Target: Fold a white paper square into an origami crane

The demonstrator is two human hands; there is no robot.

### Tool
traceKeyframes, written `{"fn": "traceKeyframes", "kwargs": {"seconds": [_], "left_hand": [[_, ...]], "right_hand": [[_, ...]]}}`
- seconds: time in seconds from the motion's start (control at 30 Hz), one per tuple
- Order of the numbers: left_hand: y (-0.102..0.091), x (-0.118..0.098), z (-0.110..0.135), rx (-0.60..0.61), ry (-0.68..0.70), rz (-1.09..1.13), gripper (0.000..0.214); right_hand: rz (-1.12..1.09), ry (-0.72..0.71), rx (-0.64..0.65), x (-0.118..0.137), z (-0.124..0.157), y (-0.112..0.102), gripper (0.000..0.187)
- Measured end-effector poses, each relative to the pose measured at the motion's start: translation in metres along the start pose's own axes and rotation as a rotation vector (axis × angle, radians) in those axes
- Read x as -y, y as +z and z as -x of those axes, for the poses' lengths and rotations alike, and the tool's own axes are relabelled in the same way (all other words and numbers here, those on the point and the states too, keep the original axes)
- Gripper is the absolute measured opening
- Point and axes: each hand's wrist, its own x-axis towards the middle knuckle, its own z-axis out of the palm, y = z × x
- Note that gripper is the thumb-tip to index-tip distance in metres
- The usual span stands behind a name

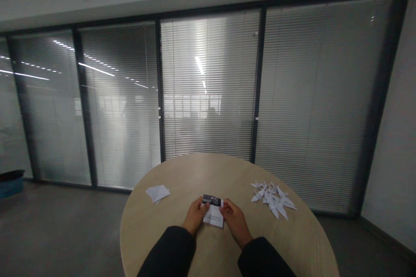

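Between my two hands is a small printed paper [213, 216], white with lines of text and a dark printed band along its far edge. My left hand [195, 215] pinches its left edge, thumb on top. On the opposite edge, my right hand [234, 220] grips the paper in the same way. A stack of white paper squares [157, 193] lies on the table to the left. Over to the right is a pile of folded white paper cranes [271, 198] with pointed tips, heaped together.
The round wooden table [208, 169] has its curved far edge close to a glass partition with blinds [208, 130]. On the floor at the far left stands a blue bin [11, 186] with a dark rim. A white wall [394, 164] rises at the right.
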Motion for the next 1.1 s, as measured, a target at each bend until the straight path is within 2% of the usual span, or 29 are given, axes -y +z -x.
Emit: {"fn": "traceKeyframes", "kwargs": {"seconds": [0.33,0.63,0.9,1.1], "left_hand": [[0.002,-0.011,0.005,0.012,-0.069,0.078,0.043],[0.003,-0.010,0.007,-0.001,-0.115,0.165,0.048],[0.004,-0.013,0.008,-0.037,-0.166,0.239,0.050],[0.003,-0.015,0.010,-0.084,-0.190,0.270,0.049]], "right_hand": [[0.021,0.009,0.001,0.014,0.002,0.000,0.040],[0.138,-0.142,-0.058,0.015,0.005,-0.003,0.038],[0.177,-0.234,0.010,0.011,0.008,-0.001,0.032],[0.254,-0.304,0.085,0.017,0.012,0.001,0.031]]}}
